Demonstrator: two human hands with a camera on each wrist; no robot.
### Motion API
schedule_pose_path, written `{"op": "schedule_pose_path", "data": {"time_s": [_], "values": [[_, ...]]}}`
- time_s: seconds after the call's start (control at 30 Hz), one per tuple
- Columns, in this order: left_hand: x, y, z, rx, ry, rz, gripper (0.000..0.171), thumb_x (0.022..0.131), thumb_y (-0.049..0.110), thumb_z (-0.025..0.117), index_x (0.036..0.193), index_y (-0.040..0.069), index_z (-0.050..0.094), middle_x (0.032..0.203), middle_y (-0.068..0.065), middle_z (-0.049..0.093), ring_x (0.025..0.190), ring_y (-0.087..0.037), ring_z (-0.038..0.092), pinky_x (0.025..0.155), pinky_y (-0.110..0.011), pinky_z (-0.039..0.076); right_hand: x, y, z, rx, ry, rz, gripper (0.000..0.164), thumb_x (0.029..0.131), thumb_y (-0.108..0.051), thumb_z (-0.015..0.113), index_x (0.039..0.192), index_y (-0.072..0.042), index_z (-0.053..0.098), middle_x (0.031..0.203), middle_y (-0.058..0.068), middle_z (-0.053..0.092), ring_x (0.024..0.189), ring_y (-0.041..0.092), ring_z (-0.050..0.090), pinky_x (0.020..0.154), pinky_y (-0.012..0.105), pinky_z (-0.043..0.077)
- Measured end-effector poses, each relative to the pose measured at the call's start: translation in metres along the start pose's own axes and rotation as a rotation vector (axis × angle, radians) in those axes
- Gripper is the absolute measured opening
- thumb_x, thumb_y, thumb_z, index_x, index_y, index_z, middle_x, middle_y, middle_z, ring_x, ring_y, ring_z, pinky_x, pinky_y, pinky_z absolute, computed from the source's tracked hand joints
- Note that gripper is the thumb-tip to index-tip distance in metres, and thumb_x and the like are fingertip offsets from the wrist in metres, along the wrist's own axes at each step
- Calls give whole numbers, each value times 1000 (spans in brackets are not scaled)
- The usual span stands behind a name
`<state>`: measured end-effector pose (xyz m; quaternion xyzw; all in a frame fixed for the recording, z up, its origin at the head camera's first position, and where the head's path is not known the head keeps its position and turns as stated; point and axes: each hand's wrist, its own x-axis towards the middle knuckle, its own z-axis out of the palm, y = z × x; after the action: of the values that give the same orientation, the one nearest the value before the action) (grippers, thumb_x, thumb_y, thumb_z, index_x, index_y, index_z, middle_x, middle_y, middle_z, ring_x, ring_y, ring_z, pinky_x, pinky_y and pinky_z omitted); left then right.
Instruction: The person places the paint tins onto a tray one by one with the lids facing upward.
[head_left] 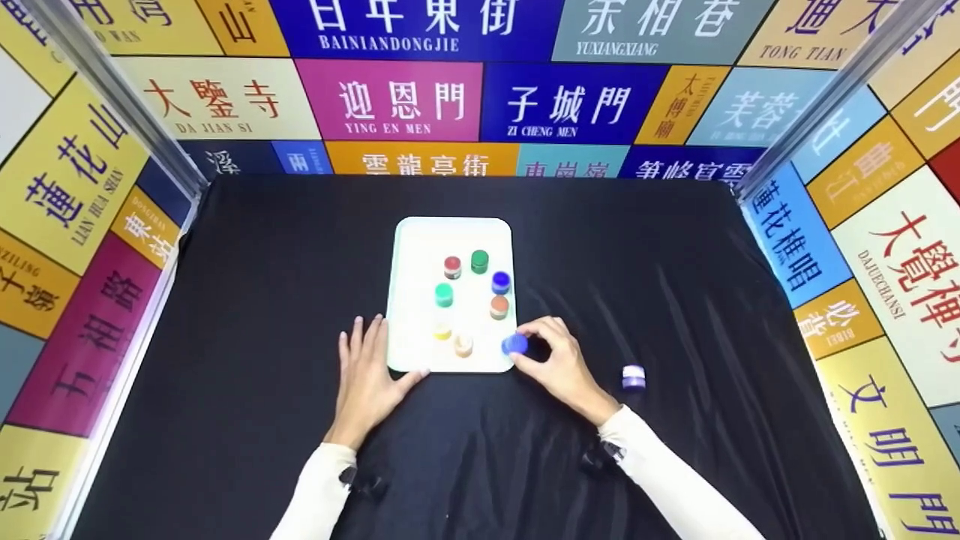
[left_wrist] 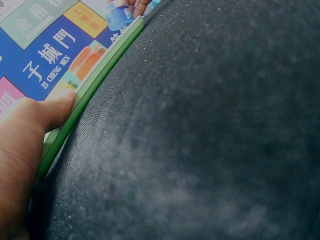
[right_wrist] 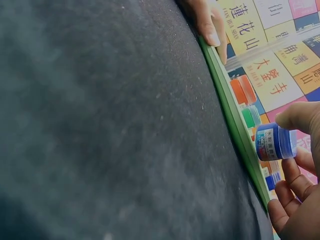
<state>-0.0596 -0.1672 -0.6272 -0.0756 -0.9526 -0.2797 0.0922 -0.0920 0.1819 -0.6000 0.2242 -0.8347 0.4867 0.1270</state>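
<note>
In the head view a white tray [head_left: 420, 247] with a green underside lies on the black cloth. My left hand [head_left: 367, 382] rests at its near left corner, fingers spread along the left side, thumb on the near rim. My right hand [head_left: 559, 364] pinches a blue paint jar [head_left: 515, 344] between thumb and fingers at the tray's near right corner. The right wrist view shows this paint jar [right_wrist: 275, 142] tipped sideways in the picture, with a printed label. On the tray stand several other small paint jars, among them a red jar [head_left: 452, 267], a dark green jar [head_left: 479, 261] and an orange-brown jar [head_left: 499, 307].
A purple jar with a pale band [head_left: 634, 377] stands on the cloth right of my right hand. Black cloth [head_left: 285, 262] covers the table and wrinkles on the right. Printed sign panels [head_left: 405, 101] wall in the back and both sides.
</note>
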Motion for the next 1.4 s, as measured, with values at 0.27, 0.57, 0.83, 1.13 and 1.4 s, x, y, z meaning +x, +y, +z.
{"op": "schedule_pose_path", "data": {"time_s": [0.27,0.57,0.83,1.13,1.4], "values": [[0,-1,0,-9,9,3,114,88,62,84,167,-7,39,173,-26,39,167,-48,18,135,-65,1,8,-1,13,-44,-28,7,38,82,-9,97,115,-6,79,109,4,75,108,25,63,98,31,50],[0,0,1,-1,10,3,114,88,63,84,167,-6,39,173,-25,39,167,-48,18,135,-65,2,13,-5,21,-87,-54,58,36,84,-11,96,116,-7,78,110,5,73,109,28,62,99,39,51],[0,-1,1,-6,15,7,113,88,63,84,167,-6,39,172,-25,40,166,-49,19,135,-64,2,17,-6,25,-109,-50,63,37,85,-12,96,117,-6,79,112,4,74,113,28,60,102,41,50],[-1,-1,2,-6,27,16,113,88,64,83,166,-7,40,171,-26,42,166,-50,20,134,-66,3,15,-7,19,-104,-70,64,39,86,-11,95,120,-4,78,114,8,74,116,29,59,104,40,50],[-1,-1,1,-8,18,11,113,88,63,83,166,-7,40,172,-26,41,166,-49,20,135,-65,3,7,-5,1,-103,-23,66,38,85,-10,95,118,-3,78,113,6,74,117,28,60,104,38,48]]}}
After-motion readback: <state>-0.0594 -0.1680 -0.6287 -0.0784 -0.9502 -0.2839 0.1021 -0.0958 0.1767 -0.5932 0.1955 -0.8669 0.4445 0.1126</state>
